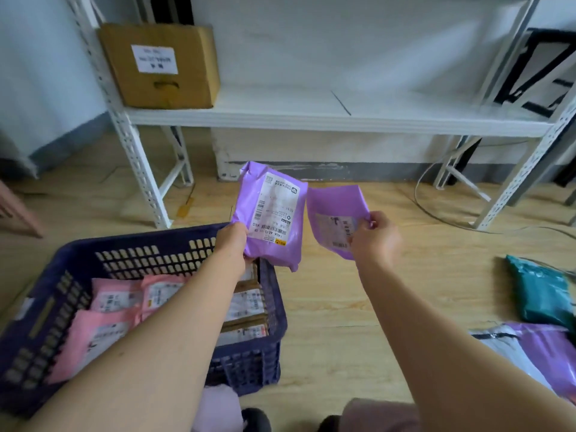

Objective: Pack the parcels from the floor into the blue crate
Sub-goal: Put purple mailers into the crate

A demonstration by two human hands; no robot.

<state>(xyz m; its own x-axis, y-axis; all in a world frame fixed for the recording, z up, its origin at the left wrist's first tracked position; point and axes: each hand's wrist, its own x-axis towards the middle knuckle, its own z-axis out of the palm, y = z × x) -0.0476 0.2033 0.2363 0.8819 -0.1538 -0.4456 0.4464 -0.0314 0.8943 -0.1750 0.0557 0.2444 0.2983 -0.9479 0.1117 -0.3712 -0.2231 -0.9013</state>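
**Figure: two purple parcels held above the floor beside the blue crate.**

**Risks.** Each parcel is gripped by one edge only, and the film looks slick, so a slip from either grip is judged possible. The left parcel point(271, 213) hangs over the crate's 1 o'clock corner, partly outside the blue crate point(140, 254). If released there, it could catch on the rim and fall to the floor point(330, 307). The right parcel point(335, 219) is held wholly outside the crate, toward 3 o'clock of it, and must be carried across before release. The crate bed is already covered by pink parcels point(115, 307) and brown parcels point(246, 307), so uneven stacking or a spill over the low side is conceivable.

**Fingers.** The fingers point(240, 232) of the left hand point(232, 244) are closed round the lower left edge of the left parcel, label side up. The right hand point(374, 238) is closed in a pinch on the lower right edge of the right parcel, with the thumb seen on top.

**Remaining work.** A teal parcel point(542, 294) and a purple-and-white parcel point(536, 353) lie on the floor at 4 o'clock of the view, well apart from the crate.
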